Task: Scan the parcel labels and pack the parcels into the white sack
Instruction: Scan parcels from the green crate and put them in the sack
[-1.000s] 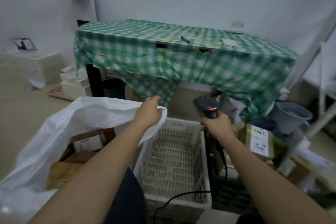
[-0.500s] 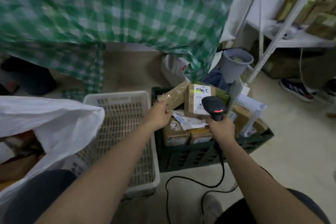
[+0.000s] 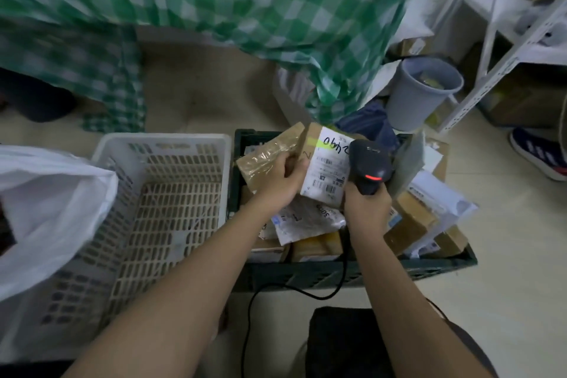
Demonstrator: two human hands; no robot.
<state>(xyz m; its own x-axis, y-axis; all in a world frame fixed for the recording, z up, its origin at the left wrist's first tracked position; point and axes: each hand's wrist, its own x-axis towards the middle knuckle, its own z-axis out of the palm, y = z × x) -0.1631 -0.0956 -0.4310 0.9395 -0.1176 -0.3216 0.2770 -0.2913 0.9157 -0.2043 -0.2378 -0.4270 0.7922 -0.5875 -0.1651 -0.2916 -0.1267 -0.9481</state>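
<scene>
While my left hand (image 3: 283, 179) grips the brown box parcel (image 3: 326, 163) by its left edge, thumb curled over the front and fingers behind, my right hand (image 3: 366, 205) is closed round the handle of the black scanner (image 3: 369, 164), its red light lit and its head just right of the white label (image 3: 329, 167). The box is tipped up above the far end of the dark green crate (image 3: 337, 270), label facing me, with a taped brown parcel (image 3: 270, 156) leaning just behind my left hand. More parcels lie jumbled in the crate beneath. The white crate (image 3: 159, 144) sits to the left of the green one, and the white sack (image 3: 52, 205) lies further left, its mouth slumped open.

The scanner looks too close and off to the side of the barcodes, so I judge a missed read likely unless I angle it back. My grip is on one edge only; the box could twist and drop among the others. The cable (image 3: 276, 288) trails across the near floor and may snag as I turn left toward the sack.
</scene>
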